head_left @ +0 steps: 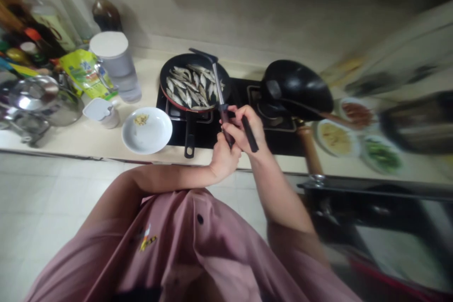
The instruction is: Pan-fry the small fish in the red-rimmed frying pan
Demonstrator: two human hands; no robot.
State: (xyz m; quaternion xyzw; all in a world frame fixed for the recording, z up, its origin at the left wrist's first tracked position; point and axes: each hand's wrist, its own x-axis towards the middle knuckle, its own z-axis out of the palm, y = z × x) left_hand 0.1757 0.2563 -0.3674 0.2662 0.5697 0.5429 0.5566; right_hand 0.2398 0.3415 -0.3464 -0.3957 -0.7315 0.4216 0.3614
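Note:
Small silvery fish (193, 86) lie spread over the black frying pan (173, 61) on the left burner. A spatula (218, 80) with a black head and steel shaft slants over the pan's right side, its head near the far rim. My left hand (225, 159) is closed around the lower end of the spatula's handle. Just above it, my right hand (249, 130) has its fingers bent at the handle's upper part. A short, flat black bar (250, 134) sticks out of my right hand; its other end is hidden. The frying pan's handle points toward me.
A black wok (297, 87) with a wooden handle sits on the right burner. Plates with yellow slices (334, 138), green pieces (382, 153) and reddish food (356, 114) stand right. Left are a white bowl (152, 139), a pitcher (120, 68), a steel pot (63, 104) and several bottles.

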